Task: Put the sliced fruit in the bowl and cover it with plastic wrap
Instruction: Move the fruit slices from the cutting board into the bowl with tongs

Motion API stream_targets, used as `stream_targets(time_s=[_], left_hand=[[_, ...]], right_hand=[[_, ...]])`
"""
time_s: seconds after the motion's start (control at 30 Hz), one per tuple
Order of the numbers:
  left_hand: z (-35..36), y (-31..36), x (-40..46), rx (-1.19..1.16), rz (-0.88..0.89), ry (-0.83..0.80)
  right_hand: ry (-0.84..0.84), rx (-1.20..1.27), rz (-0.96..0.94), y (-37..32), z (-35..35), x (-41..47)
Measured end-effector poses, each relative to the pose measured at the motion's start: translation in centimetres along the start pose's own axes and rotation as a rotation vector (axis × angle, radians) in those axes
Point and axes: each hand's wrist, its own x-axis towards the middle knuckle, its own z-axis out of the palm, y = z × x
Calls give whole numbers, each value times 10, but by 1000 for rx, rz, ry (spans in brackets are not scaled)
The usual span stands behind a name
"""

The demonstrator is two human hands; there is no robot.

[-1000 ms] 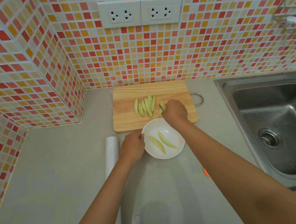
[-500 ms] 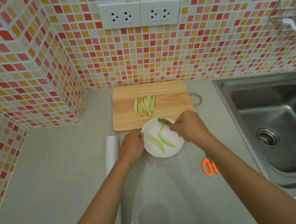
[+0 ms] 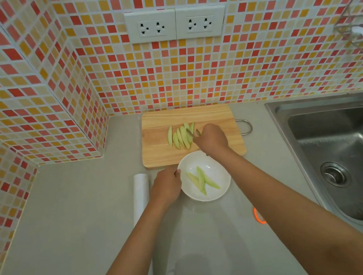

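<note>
Fingers [image 3: 195, 135] of my right hand [image 3: 212, 140] pinching a slice off the board [image 3: 215, 117], left hand [image 3: 166, 185] gripping bowl [image 3: 218, 167] rim, three slices [image 3: 203, 181] already in; loose pinch could drop it on the worktop [image 3: 80, 212].

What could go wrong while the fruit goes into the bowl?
The bowl sits right beside the cutting board, so the right hand could bump its rim. A slippery fruit slice might drop onto the counter on the way. The left hand steadying the bowl helps.
</note>
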Motion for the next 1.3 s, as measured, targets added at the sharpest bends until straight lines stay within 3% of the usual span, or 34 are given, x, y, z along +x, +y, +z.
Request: stream_targets(time_s=[0.43, 0.63, 0.83, 1.07, 1.3], left_hand=[[-1, -2, 2, -10, -2, -3], [0, -2, 3, -3, 7, -5], [-1, -2, 4, 27, 29, 3], [-2, -2, 3, 10, 19, -8], [-4, 1, 3, 24, 27, -13]], right_hand=[[2, -302, -47, -6, 25, 24], [3, -114, -52, -3, 3, 2], [-11, 56, -100, 26, -24, -96], [-177, -254, -33, 51, -4, -134], [86, -122, -83, 22, -28, -91]])
